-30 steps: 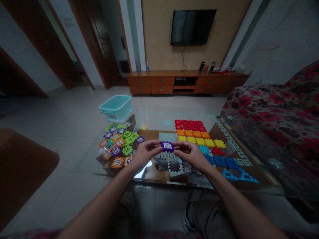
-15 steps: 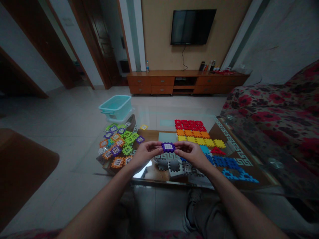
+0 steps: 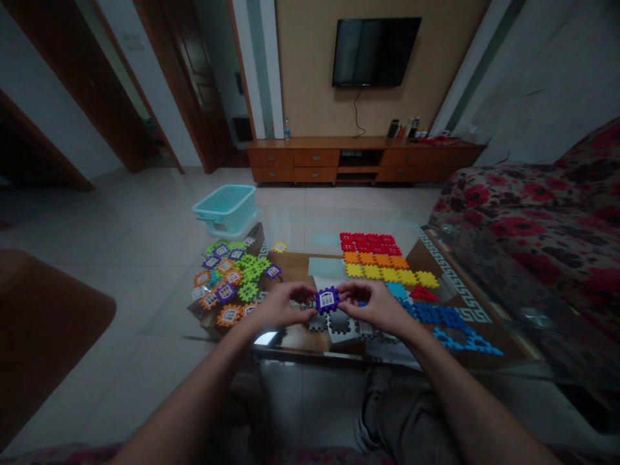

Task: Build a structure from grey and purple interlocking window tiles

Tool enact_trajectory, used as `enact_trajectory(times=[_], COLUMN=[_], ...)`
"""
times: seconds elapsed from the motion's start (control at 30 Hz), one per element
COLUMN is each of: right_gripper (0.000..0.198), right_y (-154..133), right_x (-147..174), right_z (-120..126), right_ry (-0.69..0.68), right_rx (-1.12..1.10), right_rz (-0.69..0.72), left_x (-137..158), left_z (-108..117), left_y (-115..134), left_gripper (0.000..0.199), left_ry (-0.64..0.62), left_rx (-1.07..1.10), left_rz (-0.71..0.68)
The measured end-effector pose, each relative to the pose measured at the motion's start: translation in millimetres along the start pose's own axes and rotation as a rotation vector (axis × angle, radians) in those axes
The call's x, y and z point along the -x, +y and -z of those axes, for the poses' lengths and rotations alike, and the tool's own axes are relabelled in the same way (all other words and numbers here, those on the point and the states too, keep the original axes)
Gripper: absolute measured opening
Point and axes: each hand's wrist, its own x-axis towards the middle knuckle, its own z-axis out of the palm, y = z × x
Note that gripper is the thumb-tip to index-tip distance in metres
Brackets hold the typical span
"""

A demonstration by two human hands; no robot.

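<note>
Between my hands, above the near side of the glass table, is a purple interlocking block [image 3: 327, 299] with a white window piece in its middle. My left hand [image 3: 285, 305] pinches its left edge and my right hand [image 3: 372, 302] its right edge. Below it lie grey blocks [image 3: 339, 322], partly hidden by the hands. To the left is a mixed heap of green blocks [image 3: 248, 292], orange window blocks [image 3: 228, 315] and purple window blocks [image 3: 225, 292]. On the right, rows of red blocks [image 3: 371, 244], orange blocks [image 3: 375, 260], yellow blocks [image 3: 407, 278] and blue blocks [image 3: 438, 315] lie sorted by colour.
A turquoise plastic tub [image 3: 225, 210] stands at the table's far left corner. The glass table [image 3: 300, 226] has its near edge just before my knees. A flowered sofa [image 3: 527, 206] is on the right, and a brown seat [image 3: 53, 329] on the left.
Both hands have come down slightly with the purple block. The block has tilted, so its window face shows more fully.
</note>
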Motion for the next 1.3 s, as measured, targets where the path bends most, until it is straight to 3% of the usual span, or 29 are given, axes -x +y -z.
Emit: enact_trajectory(times=[0.1, 0.23, 0.57, 1.3], right_gripper=[0.026, 0.028, 0.029, 0.030], right_y=[-0.1, -1.4, -8.4, -2.5], right_x=[1.0, 1.7, 3.6, 2.7], right_z=[-3.7, -6.4, -8.2, -10.0], right_ry=[-0.044, -0.056, -0.060, -0.070], right_rx=[0.026, 0.042, 0.036, 0.147], right_rz=[-0.001, 0.001, -0.016, 0.082], left_x=[2.8, 2.9, 3.0, -0.1], left_z=[2.2, 1.1, -1.1, 1.4], left_y=[3.5, 6.3, 7.0, 0.0], left_gripper=[0.036, 0.034, 0.032, 0.031], left_ry=[0.039, 0.035, -0.013, -0.028], left_rx=[-0.212, -0.309, -0.349, -0.435], left_rz=[-0.083, -0.128, -0.054, -0.047])
